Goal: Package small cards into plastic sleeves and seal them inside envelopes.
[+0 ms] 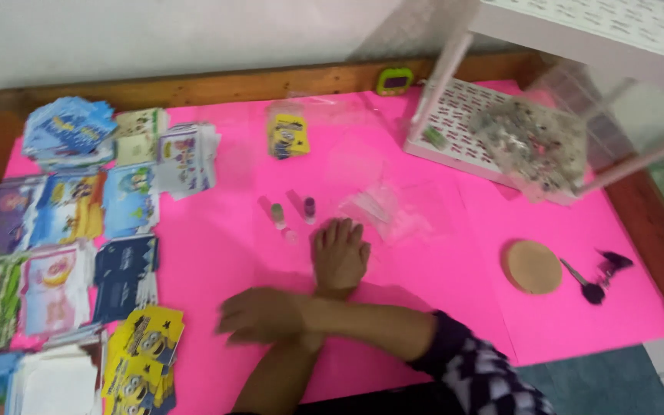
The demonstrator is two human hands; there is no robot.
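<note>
My forearms cross over a pink sheet (217, 253). My left hand (340, 255) lies flat on the sheet with its fingers spread and holds nothing. Just beyond its fingertips lie two small vials, one greenish (278, 216) and one dark-capped (310, 209), and some clear plastic bags (382, 209). My right hand (259, 315), in a checked sleeve, reaches left across the other arm. It is blurred, palm down, low over the sheet, with nothing visible in it. It is nearest a yellow stack of cartoon packets (147, 342).
Stacks of colourful printed packets (71, 223) cover the left side. A bagged yellow packet (288, 135) lies at the back. A white perforated rack (463, 127) with a bag of small pieces (536, 146) stands at the right. Nearer lie a round cork disc (532, 267) and a small dark tool (589, 289).
</note>
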